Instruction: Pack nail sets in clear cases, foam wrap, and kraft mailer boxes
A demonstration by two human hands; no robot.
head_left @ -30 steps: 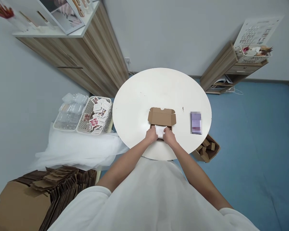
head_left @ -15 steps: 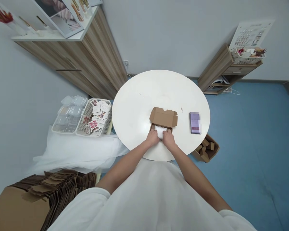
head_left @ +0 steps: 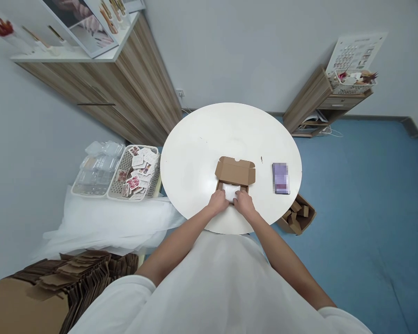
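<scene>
An open cardboard box (head_left: 235, 171) stands on the round white table (head_left: 209, 134), its lid folded back away from me. Inside it lies a packet in white wrapping (head_left: 231, 191); what the wrapping holds is hidden. My left hand (head_left: 218, 201) is closed at the left near corner of the packet. At the right near corner my right hand (head_left: 243, 203) is closed too, a finger or thumb over the wrapping. Both hands cover much of the box's near side. To the right lies a purple stack (head_left: 281, 178), blurred out.
Left of the table are a white basket of printed cards (head_left: 139, 171), clear plastic cases (head_left: 97, 171), white wrapping sheets (head_left: 107, 222) and flattened cardboard boxes (head_left: 76, 278). A carton of small boxes (head_left: 298, 215) stands on the floor at right. Cabinets (head_left: 139, 74) stand behind.
The view has shifted slightly. Both hands stay at the packet in the box, with only a slight shift of the fingers.
</scene>
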